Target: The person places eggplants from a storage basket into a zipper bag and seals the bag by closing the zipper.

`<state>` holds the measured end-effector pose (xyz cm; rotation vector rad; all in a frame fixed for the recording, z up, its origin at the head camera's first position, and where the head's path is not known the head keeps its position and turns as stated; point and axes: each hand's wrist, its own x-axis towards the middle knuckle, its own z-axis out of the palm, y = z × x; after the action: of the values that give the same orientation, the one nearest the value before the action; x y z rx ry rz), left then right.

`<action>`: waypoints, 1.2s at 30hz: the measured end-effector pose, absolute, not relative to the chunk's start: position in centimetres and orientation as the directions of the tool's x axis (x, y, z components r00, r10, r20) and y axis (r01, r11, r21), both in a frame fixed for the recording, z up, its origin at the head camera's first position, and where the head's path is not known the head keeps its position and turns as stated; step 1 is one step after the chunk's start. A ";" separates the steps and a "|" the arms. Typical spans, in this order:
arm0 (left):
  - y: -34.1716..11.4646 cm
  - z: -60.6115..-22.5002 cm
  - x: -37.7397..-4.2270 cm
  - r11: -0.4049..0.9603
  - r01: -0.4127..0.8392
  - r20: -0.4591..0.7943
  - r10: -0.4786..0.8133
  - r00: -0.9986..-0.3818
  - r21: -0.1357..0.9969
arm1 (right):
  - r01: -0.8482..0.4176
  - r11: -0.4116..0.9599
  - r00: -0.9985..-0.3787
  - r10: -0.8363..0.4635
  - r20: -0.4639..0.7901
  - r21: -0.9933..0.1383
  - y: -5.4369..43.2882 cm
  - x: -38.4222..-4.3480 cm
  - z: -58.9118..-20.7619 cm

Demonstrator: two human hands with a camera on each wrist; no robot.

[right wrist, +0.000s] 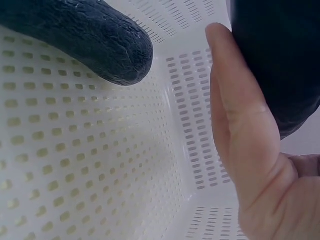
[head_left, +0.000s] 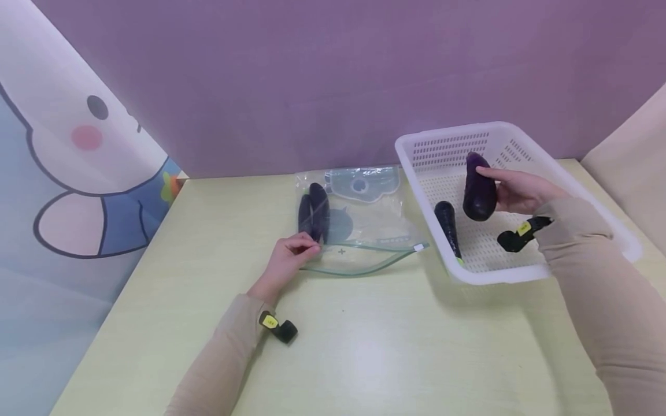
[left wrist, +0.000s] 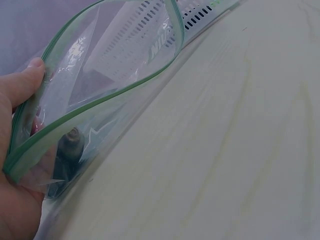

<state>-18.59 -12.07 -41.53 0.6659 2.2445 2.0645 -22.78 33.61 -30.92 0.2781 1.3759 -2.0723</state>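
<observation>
My left hand [head_left: 291, 257] pinches the left end of the green-edged mouth of a clear zip bag [head_left: 364, 222] lying on the table. The left wrist view shows the mouth gaping, with the thumb [left wrist: 32, 75] on its rim. Inside the bag, two dark eggplants [head_left: 319, 211] lie side by side at the left. My right hand [head_left: 522, 190] grips a plump purple eggplant [head_left: 480, 196] over the white basket [head_left: 437, 231]. A slimmer, wrinkled dark eggplant [right wrist: 107, 47] lies in the basket along its left side. The right hand's other fingers are mostly hidden behind the held eggplant.
The perforated basket stands at the right of the pale table [head_left: 374, 346], its wall close to the bag's right end. A purple backdrop [head_left: 312, 86] rises along the table's back edge. A cartoon-printed cloth [head_left: 78, 202] hangs at the left.
</observation>
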 end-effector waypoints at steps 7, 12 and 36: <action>-11.8 -41.6 -18.8 0.025 0.301 0.275 0.334 -0.901 0.953 | 0.593 -0.255 -0.775 -0.439 -0.455 -0.764 34.3 -22.6 -30.7; -11.8 -41.7 -18.8 0.002 0.300 0.282 0.334 -0.900 0.954 | 0.583 -0.269 -0.780 -0.447 -0.437 -0.766 34.5 -22.4 -30.3; -12.2 -41.7 -18.5 0.027 0.284 0.260 0.324 -0.910 0.958 | 0.587 -0.349 -0.769 -0.522 -0.369 -0.730 34.3 -22.3 -30.6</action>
<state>-18.54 -12.17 -41.68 0.6601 2.2296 2.0668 -22.32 34.33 -30.58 0.0930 1.1981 -2.1377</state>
